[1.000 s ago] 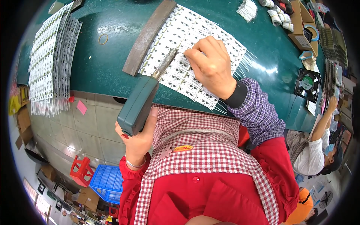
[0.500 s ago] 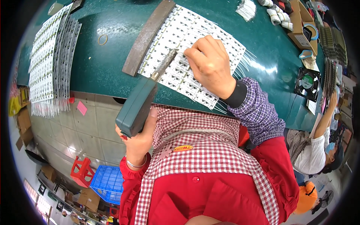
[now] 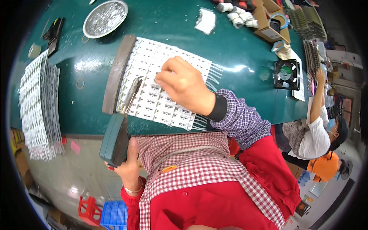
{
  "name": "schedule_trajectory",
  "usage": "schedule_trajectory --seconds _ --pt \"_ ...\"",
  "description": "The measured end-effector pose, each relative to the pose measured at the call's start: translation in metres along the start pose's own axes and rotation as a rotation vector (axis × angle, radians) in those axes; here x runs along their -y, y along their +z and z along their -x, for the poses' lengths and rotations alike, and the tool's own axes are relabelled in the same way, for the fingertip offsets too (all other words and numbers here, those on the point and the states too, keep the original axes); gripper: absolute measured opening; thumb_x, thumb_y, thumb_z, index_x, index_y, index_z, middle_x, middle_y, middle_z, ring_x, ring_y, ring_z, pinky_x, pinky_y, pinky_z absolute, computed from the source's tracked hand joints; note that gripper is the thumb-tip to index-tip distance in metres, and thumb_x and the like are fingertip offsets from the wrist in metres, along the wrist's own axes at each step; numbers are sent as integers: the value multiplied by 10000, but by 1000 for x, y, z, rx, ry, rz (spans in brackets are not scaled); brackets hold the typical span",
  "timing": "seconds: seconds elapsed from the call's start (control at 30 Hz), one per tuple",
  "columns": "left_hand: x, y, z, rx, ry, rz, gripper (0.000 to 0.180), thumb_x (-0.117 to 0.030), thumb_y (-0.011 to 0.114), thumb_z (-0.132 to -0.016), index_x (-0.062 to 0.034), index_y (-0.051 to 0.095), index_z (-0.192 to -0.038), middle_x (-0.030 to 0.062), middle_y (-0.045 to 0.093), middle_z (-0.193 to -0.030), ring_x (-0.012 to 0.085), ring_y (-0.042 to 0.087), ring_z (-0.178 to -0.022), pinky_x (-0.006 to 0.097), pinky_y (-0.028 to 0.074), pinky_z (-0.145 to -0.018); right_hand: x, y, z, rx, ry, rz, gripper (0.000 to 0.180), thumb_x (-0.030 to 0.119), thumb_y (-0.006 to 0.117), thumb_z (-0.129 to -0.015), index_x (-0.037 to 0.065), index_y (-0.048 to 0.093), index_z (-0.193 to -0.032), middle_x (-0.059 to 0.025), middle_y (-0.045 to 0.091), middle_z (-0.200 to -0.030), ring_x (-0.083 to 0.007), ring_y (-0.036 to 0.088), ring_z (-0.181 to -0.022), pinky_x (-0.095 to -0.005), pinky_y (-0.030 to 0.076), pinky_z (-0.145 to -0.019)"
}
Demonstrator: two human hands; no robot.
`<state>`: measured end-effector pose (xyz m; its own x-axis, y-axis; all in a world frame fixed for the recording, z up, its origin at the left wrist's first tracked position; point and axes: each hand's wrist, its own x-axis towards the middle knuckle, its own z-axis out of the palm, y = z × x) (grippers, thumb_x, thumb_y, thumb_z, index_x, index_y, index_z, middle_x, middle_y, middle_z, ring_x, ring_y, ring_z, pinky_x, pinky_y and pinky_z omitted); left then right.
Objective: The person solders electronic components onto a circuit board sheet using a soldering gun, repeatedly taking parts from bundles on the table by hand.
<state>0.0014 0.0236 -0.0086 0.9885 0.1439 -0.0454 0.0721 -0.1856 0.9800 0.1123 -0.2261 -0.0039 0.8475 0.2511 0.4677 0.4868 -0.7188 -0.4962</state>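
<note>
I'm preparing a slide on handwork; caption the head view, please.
Left hand holding a green tool, right hand over a white circuit sheet beside a brown bar.

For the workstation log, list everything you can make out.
table: one, green, centre
circuit sheet: at least one, white, centre
bar: one, brown, sheet's left edge
tool: one, green, left of centre
board stack: one, white, left
bowl: one, silver, far left
roll: one, white, upper left
rubber bands: two, tan, left
packet: one, white, far side
cardboard box: one, brown, far right
fan: one, black, table's right
stool: one, red, lower left
crate: one, blue, beside stool
coworkers: two, white and orange tops, right
left hand: one, bare, around tool
right hand: one, bare, over sheet
</note>
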Motion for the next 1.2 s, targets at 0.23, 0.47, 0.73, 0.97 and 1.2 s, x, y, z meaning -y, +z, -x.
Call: schedule_trajectory --seconds 0.23,0.47,0.73,0.97,1.2 --pt "-17 6 -7 -39 -102 39 332 40 724 -863 82 645 -1183 100 697 -1016 108 615 -720 262 503 -641 -117 -62 -16 -215 134 485 95 75 757 -790 69 734 -882 -56 621 -890 -268 595 -886 -376 515 -745" --pt "-23 16 -8 -59 -95 99 318 60 691 -881 80 631 -1192 74 664 -914 67 540 -603 225 421 -523 -152 -62 -20 -210 79 557 104 72 759 -783 70 739 -885 -31 627 -891 -245 585 -892 -369 506 -766" --pt "-17 6 0 -51 -93 45 312 52 704 -874 80 646 -1179 71 676 -891 74 560 -624 230 438 -539 -160 -60 -23 -197 27 539 27 68 711 -803 74 694 -823 -66 641 -866 -271 605 -868 -389 495 -743" --pt "-14 7 2 -83 -101 68 356 47 717 -868 61 650 -1217 87 703 -1073 99 600 -741 249 491 -646 -128 -65 -24 -262 -76 555 61 34 669 -860 58 640 -908 -102 587 -846 -314 570 -835 -405 478 -711" --pt "-27 3 1 -43 -147 210 360 38 719 -875 49 641 -1227 77 686 -1013 84 581 -684 226 462 -608 -11 -29 -6 -111 -87 6 147 -32 717 -770 32 665 -891 -106 631 -850 -296 612 -790 -377 503 -677"
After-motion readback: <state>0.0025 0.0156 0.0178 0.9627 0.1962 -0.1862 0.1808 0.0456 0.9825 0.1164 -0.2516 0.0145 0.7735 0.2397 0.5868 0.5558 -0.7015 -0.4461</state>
